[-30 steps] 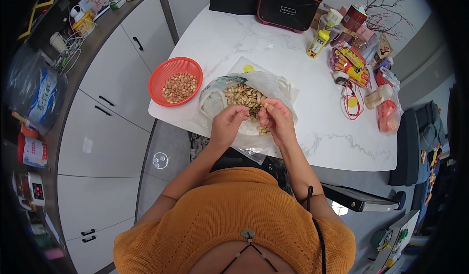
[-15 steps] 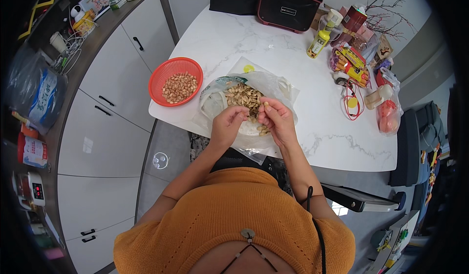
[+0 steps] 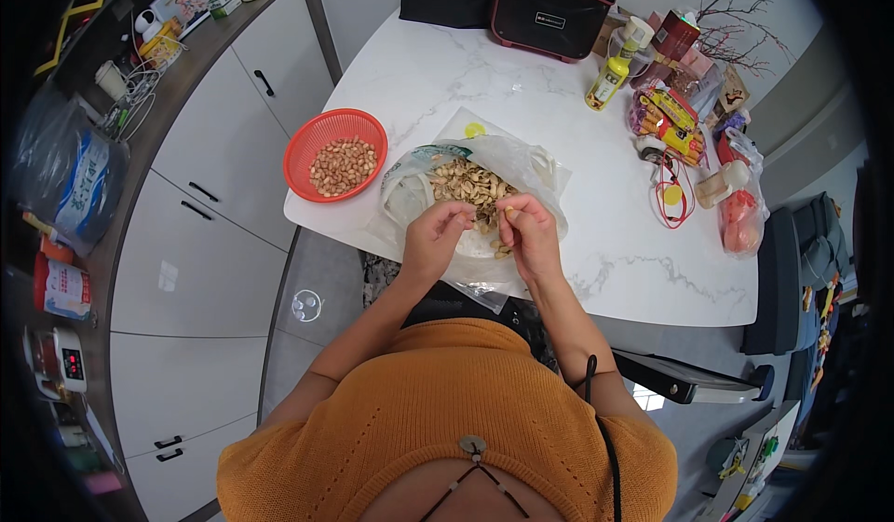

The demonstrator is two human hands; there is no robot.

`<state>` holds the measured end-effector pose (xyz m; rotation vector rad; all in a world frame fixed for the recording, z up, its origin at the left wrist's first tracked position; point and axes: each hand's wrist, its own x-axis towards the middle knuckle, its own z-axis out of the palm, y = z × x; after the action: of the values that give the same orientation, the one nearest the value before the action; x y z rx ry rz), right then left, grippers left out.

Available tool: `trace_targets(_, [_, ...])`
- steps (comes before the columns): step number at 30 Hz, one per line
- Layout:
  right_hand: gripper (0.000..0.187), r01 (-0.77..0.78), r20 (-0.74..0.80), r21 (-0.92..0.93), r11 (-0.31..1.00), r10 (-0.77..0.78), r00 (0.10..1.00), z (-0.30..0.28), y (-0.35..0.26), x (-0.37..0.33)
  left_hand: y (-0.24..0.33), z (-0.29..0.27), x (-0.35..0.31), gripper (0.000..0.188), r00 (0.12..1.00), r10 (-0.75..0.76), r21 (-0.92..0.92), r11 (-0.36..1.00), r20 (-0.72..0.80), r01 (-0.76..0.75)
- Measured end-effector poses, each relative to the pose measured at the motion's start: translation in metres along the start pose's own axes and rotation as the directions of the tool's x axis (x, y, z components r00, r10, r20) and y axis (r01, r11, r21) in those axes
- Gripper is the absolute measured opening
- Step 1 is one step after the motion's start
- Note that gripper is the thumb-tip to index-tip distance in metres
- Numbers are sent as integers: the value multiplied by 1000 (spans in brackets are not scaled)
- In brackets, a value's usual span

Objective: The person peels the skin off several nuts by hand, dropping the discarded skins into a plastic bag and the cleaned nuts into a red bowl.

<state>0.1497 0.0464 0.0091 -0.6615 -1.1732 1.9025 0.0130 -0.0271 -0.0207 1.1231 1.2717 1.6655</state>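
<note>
Over a bag at the near edge of the table, the right hand pinches a peanut. The left hand curls, its grip unclear.

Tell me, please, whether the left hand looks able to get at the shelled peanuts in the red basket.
Probably yes: the red basket is open-topped and its shelled peanuts lie uncovered; only the left part of the plastic bag lies between them and the left hand.
</note>
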Motion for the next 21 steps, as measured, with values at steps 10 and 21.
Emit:
trace_targets(10, [13, 42, -33, -7, 999, -42, 999, 4, 3, -2, 2, 0, -1, 17, 999, 31, 24, 999, 13, -32])
trace_targets(21, [21, -37, 22, -14, 999, 37, 999, 8, 2, 2, -1, -1, -1, 16, 1000, 23, 25, 999, -1, -23])
